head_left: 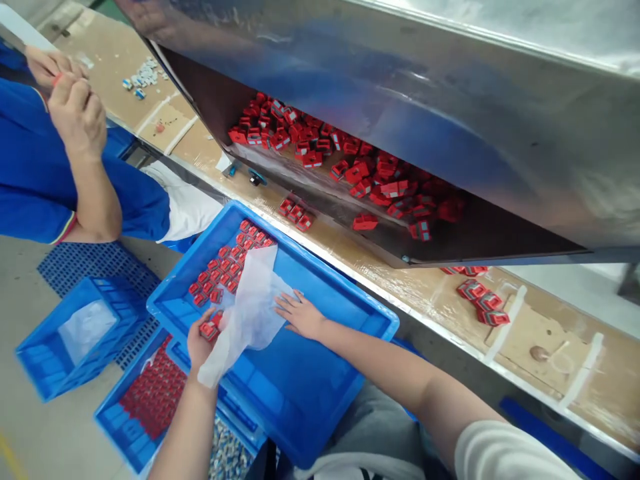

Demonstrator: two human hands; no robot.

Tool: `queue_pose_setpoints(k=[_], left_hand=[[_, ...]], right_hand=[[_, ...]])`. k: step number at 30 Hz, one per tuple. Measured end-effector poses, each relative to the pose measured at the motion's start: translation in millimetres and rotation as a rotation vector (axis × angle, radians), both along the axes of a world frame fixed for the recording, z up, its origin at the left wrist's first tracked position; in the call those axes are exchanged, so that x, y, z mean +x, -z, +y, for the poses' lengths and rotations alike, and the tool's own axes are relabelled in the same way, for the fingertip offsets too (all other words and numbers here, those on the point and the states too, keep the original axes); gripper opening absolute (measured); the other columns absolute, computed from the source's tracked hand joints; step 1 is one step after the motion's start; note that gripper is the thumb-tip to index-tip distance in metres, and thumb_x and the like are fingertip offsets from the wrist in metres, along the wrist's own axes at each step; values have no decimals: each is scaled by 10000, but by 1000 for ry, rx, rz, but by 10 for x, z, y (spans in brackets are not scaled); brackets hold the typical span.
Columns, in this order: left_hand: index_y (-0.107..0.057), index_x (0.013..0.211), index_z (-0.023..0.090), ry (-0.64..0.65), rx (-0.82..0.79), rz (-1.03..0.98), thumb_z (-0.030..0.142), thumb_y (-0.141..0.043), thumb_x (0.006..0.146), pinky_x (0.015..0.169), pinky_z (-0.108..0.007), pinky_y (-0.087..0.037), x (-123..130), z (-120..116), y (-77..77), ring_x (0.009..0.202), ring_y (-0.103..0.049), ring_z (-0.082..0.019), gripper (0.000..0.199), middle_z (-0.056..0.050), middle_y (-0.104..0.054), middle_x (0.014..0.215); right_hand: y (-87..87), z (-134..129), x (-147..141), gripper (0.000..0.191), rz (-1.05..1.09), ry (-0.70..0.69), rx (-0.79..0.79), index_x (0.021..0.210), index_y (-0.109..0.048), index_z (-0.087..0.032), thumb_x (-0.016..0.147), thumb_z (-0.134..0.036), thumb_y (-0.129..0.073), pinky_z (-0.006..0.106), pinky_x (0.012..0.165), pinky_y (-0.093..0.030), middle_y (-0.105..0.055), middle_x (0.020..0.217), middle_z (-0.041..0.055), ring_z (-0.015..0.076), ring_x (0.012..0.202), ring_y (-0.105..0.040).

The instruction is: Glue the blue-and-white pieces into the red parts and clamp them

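Low over the left side of a shallow blue tray (325,400), my left hand (203,337) is closed around a couple of small red plastic parts (211,325). A thin white sheet (253,300) runs from my left forearm across the tray. Its right edge lies under the fingers of my right hand (300,313), which are spread out flat. Rows of red parts with grey insides (220,270) stand at the tray's far left, partly covered by the sheet.
Beyond the tray, a metal hopper (400,100) holds a heap of red parts (370,167). More red parts (483,301) sit on the bench (450,317). At left are a co-worker's hands (75,100), a blue crate (50,360) and a bin of red parts (155,393).
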State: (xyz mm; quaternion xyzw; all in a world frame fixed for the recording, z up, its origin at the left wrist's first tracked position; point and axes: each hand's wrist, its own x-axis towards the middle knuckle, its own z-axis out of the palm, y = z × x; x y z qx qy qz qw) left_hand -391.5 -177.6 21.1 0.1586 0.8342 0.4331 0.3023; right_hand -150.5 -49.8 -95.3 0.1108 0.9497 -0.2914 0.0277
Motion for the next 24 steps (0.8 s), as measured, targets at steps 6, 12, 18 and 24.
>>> queue_pose_setpoints(k=[6, 12, 18, 24], left_hand=[[-445, 658, 246, -308, 198, -225, 518, -592, 823, 739, -451, -646, -318, -9, -359, 806, -701, -263, 350, -48, -605, 690], [-483, 657, 201, -251, 279, -185, 474, -741, 760, 567, -277, -588, -281, 369, -940, 889, -697, -234, 389, -44, -656, 889], [-555, 710, 191, 477, 391, 83, 392, -767, 818, 717, -347, -638, 685, 1776, -1165, 880, -669, -209, 311, -44, -656, 981], [-695, 930, 117, 912, 499, 724, 398, -736, 917, 1152, -622, -452, 1381, 3941, -871, 1406, -587, -398, 284, -95, -630, 1249]], right_hand=[[-160, -7, 251, 464, -112, 102, 131, 1461, -633, -169, 1010, -123, -534, 465, 1005, -541, -597, 1573, 159, 302, 1196, -669], [-379, 58, 400, 264, -174, 65, 14, 1157, -745, -114, 1045, -292, -586, 466, 1005, -504, -715, 1219, 167, 307, 1093, -659], [-451, 240, 352, 331, -22, 245, -15, 1350, -686, -181, 1097, -287, -501, 450, 1027, -473, -633, 1422, 171, 311, 1260, -557], [-330, 296, 315, 432, -214, 382, -34, 1484, -616, -266, 1054, -241, -587, 442, 1026, -511, -515, 1576, 145, 324, 1295, -543]])
